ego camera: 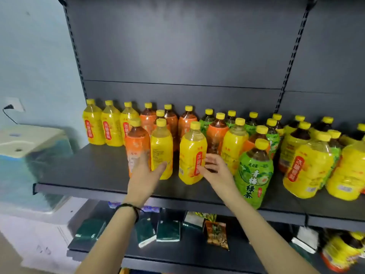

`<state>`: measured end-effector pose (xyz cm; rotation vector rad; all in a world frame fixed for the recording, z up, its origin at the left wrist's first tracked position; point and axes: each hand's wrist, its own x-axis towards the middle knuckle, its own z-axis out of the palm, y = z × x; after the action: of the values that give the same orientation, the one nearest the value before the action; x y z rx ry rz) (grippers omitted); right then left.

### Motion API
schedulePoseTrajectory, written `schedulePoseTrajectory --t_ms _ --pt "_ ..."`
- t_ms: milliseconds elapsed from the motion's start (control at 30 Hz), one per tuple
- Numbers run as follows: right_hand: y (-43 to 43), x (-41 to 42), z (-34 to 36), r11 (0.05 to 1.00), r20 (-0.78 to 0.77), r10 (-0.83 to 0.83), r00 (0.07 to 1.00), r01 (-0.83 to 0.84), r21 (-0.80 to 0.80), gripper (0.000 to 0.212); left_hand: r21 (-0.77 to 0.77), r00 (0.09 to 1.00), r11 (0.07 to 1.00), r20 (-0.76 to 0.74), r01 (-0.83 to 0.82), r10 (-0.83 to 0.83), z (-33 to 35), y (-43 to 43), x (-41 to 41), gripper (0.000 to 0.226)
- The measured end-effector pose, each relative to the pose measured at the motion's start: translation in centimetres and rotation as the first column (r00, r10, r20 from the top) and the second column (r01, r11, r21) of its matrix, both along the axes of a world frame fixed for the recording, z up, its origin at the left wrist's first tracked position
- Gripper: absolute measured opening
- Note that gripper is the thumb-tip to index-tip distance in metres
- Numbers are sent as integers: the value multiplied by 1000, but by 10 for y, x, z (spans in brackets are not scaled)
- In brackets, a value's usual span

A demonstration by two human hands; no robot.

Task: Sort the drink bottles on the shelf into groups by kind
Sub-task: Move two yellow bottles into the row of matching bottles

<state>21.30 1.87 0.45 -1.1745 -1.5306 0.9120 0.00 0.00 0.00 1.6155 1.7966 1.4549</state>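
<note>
Two bare hands reach onto the dark grey metal shelf (94,173) in front of us. Our left hand (147,175), a black cord bracelet (130,207) on its wrist, is spread flat with loose fingers; the fingertips touch the lower front of a yellow-labelled plastic bottle with a yellow cap (161,151), and the palm lies across the orange-labelled bottle of dark tea (137,147) just beside it. We grip neither. Our right hand (216,171) is also open, fingers fanned, its fingertips brushing the red label strip on a second yellow-labelled bottle (191,155); it holds nothing.

Just right of that wrist stands a green-labelled bottle of green tea (254,173), close to the shelf's front edge. Behind our hands the drinks are mixed: three yellow-labelled bottles (110,125) line the back left, then orange-labelled ones (185,121), then green and yellow kinds crowded together toward the right (308,163), some tilted.

Below, a lower shelf (187,252) carries dark green packets (167,230) and a brown snack bag (216,232). To the left sit a pale lidded plastic bin (29,147) and a light blue wall (35,56) with a socket (14,104).
</note>
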Motion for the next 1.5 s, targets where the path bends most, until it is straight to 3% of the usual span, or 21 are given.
schedulePoseTrajectory --t_ms 100,267,433,533,667,733,867,967,1200,1400,1500 --pt "23 -4 -2 999 -33 -54 998 54 1 58 -4 996 1000 88 2 -2 -7 27 13 83" --pt "60 -7 -15 995 -170 -30 985 14 -95 81 77 981 980 85 -183 177 -24 55 37 102" --pt "87 -14 -26 984 -196 63 979 -94 -153 87 138 971 961 60 -239 233 -35 81 31 112" --pt "92 -15 -31 974 -190 100 977 -135 -181 75 134 977 970 102 -201 188 -42 93 23 115" --pt "99 -12 -34 968 -181 136 974 -170 -183 83 127 975 973 138 -190 173 -48 103 15 104" --pt "99 -10 -36 972 -155 137 978 -163 -168 89 83 978 991 186 -107 90 -47 100 8 98" --pt "93 -5 -45 969 -227 160 961 -196 -149 100 -7 883 951 372 310 -285 -45 91 -16 94" --pt "84 -8 -50 963 -307 200 930 -244 -111 106 20 821 918 440 397 -364 -47 83 -14 100" --pt "67 -33 -60 994 -411 98 906 -111 -10 99 201 878 975 443 97 -179 -60 77 16 85" --pt "49 -48 -58 995 -493 62 868 -90 -32 96 225 874 974 474 -2 -108 -66 49 3 101" --pt "38 -66 -48 987 -502 105 858 -152 -54 96 251 859 968 495 5 -133 -59 30 -22 92"
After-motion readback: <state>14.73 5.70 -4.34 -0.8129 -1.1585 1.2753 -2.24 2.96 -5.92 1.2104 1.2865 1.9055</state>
